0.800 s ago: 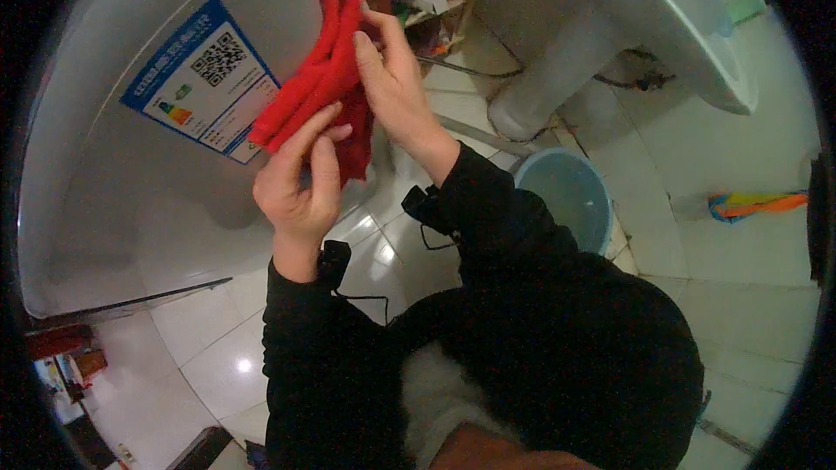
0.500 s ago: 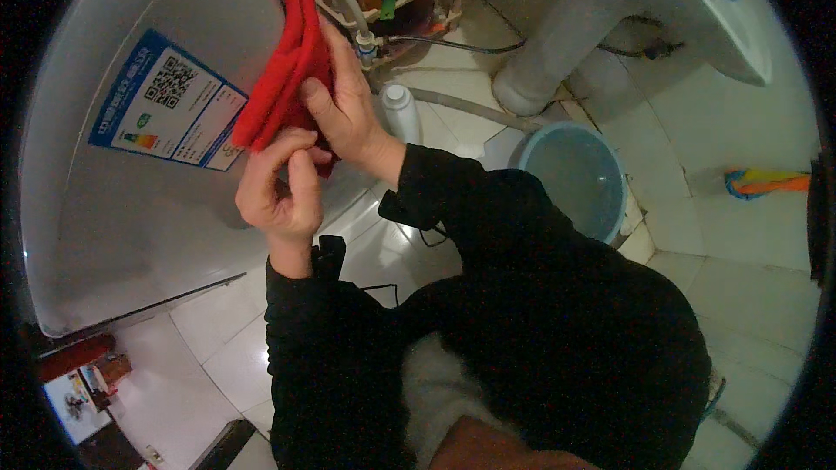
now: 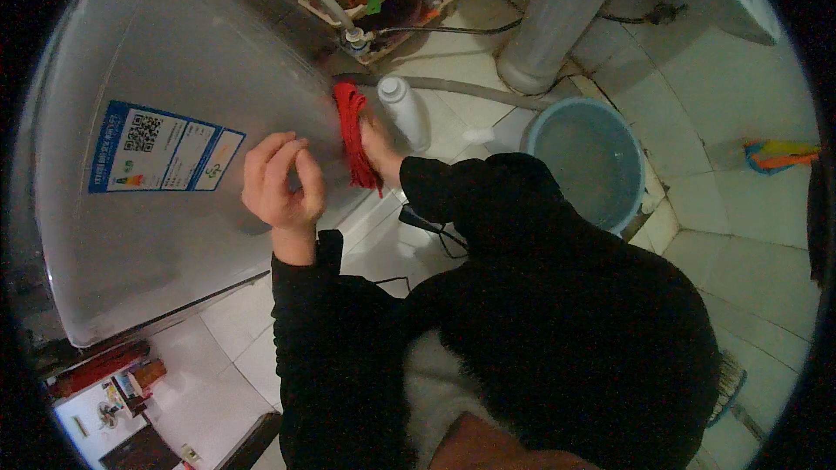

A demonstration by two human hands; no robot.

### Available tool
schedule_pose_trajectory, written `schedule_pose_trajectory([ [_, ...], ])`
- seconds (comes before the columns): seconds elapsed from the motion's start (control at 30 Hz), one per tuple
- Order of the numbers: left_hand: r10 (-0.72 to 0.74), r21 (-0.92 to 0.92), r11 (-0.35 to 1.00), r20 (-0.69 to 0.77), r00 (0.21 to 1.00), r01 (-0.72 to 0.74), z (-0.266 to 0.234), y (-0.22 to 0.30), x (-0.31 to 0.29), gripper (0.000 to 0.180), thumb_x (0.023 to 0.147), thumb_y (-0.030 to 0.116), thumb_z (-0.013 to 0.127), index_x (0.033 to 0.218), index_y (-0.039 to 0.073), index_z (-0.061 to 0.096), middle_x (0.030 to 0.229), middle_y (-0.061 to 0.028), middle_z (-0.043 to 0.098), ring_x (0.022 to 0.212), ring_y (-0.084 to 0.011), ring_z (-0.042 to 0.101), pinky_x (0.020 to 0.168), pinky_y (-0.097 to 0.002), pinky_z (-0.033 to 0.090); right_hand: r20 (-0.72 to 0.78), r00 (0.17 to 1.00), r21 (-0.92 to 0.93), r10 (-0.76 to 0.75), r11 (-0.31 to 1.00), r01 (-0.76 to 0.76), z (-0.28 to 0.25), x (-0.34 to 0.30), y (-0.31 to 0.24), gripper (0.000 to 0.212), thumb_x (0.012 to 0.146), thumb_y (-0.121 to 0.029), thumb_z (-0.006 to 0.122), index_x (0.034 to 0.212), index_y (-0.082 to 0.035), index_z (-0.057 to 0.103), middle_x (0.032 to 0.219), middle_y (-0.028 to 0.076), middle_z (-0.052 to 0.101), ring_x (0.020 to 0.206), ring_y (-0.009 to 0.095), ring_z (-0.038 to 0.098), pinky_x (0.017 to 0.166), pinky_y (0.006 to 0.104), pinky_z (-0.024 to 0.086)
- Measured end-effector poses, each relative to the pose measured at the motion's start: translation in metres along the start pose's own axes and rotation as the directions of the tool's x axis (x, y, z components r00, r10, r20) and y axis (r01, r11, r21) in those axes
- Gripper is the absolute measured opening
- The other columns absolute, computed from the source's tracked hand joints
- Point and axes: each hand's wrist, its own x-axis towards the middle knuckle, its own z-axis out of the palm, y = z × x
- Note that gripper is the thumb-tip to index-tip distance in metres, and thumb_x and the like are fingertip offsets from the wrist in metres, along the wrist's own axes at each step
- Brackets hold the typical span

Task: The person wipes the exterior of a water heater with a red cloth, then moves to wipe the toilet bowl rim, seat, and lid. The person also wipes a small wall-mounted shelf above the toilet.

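Here, the right hand presses a red cloth flat against the side of a big grey appliance, near its lower right edge. The grip is closed on the cloth: the fingers are mostly hidden behind the bunched folds, so only the back of the hand and the wrist show.

The left hand is up beside it, in front of the same panel, fingers curled into a loose, nearly closed fist. It holds nothing that I can see, and I cannot tell whether it touches the panel.

Cloth, judged by look: soft, light, limp. It folds into narrow ridges and hangs in a strip. It will not slip readily, but it will bunch and slide under the palm on smooth metal. Best taken with the whole hand over the gathered middle, not by a loose corner.

The panel looks hard and slick, with a blue-and-white sticker left of the hands.

Nearby on the tiled floor: a white bottle just beside the cloth, a blue bucket further right, a grey hose behind the bottle.
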Motion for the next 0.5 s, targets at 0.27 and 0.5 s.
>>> schedule_pose_trajectory([
  [0.27, 0.263, 0.229, 0.932, 0.101, 0.96, -0.279, 0.007, -0.005, 0.006, 0.012, 0.074, 0.013, 0.074, 0.086, 0.012, 0.073, 0.109, -0.0092, 0.07, 0.1, -0.0275, 0.065, 0.086, -0.0406, 0.051, -0.057, 0.891, -0.277, -0.451, 0.865, 0.42, 0.029, -0.003, -0.043, 0.055, 0.106, -0.042, 0.04, 0.142, 0.0, 0.048, 0.14, 0.021, 0.054, 0.128, 0.038, 0.051, 0.11, 0.0434, 0.038],
  [0.5, 0.298, 0.447, 0.819, 0.202, 0.933, -0.359, 0.02, -0.018, -0.004, 0.011, 0.075, 0.021, 0.075, 0.085, 0.023, 0.074, 0.109, 0.0034, 0.073, 0.1, -0.0186, 0.065, 0.094, -0.0354, 0.042, 0.08, 0.773, -0.157, -0.63, 0.758, 0.633, 0.029, 0.009, -0.049, 0.056, 0.106, -0.041, 0.037, 0.144, -0.001, 0.045, 0.142, 0.02, 0.049, 0.131, 0.033, 0.047, 0.114, 0.0394, 0.033],
])
